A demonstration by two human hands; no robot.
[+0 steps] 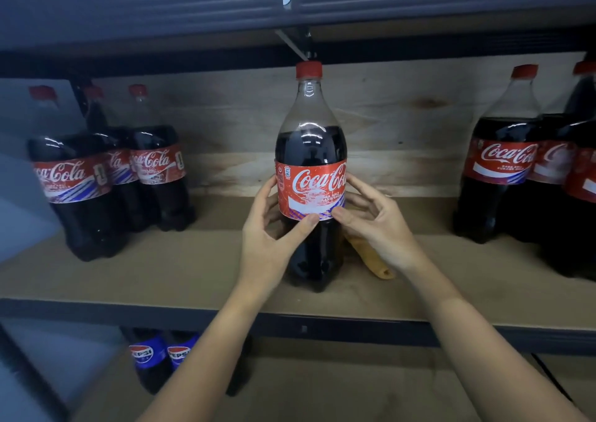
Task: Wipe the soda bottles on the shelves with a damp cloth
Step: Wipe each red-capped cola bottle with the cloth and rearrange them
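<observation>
While the yellow cloth (371,257) lies on the shelf (161,279) just behind the right wrist, this looks like positioning, not wiping; next, someone must pick it up. The left hand (271,228) and right hand (374,218), fingers loosely spread, cup the upright cola bottle (311,150) at its label.

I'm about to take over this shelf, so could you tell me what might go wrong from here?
The middle Coca-Cola bottle stands alone near the shelf's front edge, held only by the fingertips of the left hand and right hand; it could tip. The yellow cloth lies beside its base, so wiping may be skipped.
</observation>
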